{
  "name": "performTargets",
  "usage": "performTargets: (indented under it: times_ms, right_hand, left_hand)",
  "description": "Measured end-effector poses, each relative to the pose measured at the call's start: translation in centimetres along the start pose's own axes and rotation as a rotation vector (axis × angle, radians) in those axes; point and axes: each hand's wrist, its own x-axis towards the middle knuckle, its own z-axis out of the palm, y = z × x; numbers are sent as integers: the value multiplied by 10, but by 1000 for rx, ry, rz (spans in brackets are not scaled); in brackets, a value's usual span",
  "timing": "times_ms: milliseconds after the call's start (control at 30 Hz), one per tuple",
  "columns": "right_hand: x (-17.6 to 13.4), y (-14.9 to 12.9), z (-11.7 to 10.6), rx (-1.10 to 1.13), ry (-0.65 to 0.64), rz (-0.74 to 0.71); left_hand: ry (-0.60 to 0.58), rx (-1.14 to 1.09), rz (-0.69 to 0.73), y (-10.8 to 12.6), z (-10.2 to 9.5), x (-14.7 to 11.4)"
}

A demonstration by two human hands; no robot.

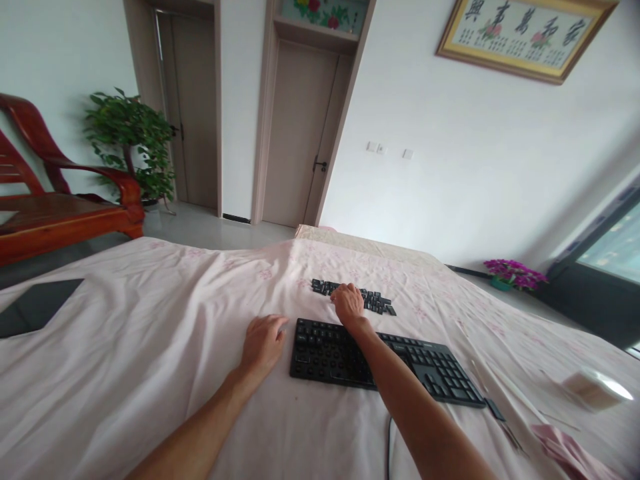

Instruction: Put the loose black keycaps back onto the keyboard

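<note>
A black keyboard [330, 357] lies on the pink floral cloth, many keycaps gone from its left part, where bare key switches show. Just beyond it, loose black keycaps [377, 301] sit in rows on the cloth. My right hand [349, 305] reaches across the keyboard to these keycaps, its fingers curled down among them; whatever is between the fingertips is hidden. To the left of the keyboard, my left hand [265, 340] rests on the cloth, loosely bent with the thumb apart and nothing in it.
A dark flat panel [37, 307] lies at the left. On the right are a small dark-handled tool [495, 408], a clear-topped box [595, 388] and a pink cloth [570, 450]. A cable [389, 447] runs toward me. Beyond stand a wooden chair [70, 167] and a plant [130, 133].
</note>
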Motion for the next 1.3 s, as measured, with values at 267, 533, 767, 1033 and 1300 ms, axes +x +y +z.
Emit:
performTargets:
  times_ms: [267,533,767,1033,1300]
  right_hand:
    - [-2,-2,1,175,-134,15]
    - [-8,-10,2,328,-206,9]
    - [-7,-15,0,331,-202,13]
    - [-33,-16,-27,461,-88,-4]
    - [-95,-21,-46,543,4,-69]
  left_hand:
    - [-23,-25,-29,2,-3,1]
    - [-26,-28,-25,-1,0,1]
    - [-41,-14,-28,-1,0,1]
    - [-43,-2,-10,0,-1,1]
    - [-44,-2,-22,0,-2,0]
